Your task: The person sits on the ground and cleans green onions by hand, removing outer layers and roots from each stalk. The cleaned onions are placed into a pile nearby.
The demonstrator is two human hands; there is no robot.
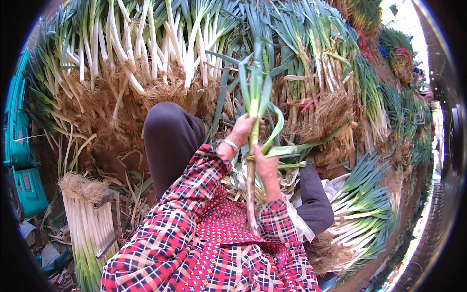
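Note:
A long Welsh onion [251,175] stands nearly upright in front of my chest, its green leaves [257,85] pointing away from me and its lower shaft brownish and dirty. My left hand [243,130] is closed around the stalk just below where the leaves fan out. Lower down, my right hand [267,166] grips at the stalk's right side, its fingertips partly hidden. Beside that hand, an outer leaf [282,150] hangs loose and bends off to the right. The stalk's bottom end rests close to my red patterned apron [226,219].
Piled Welsh onions with white shafts and matted roots [160,89] lie ahead. Unpeeled bundles [324,84] stand at right front. Loose onions [357,219] lie at my right. On the left are a rooted bundle [85,219] in a metal frame and a teal plastic object [29,189].

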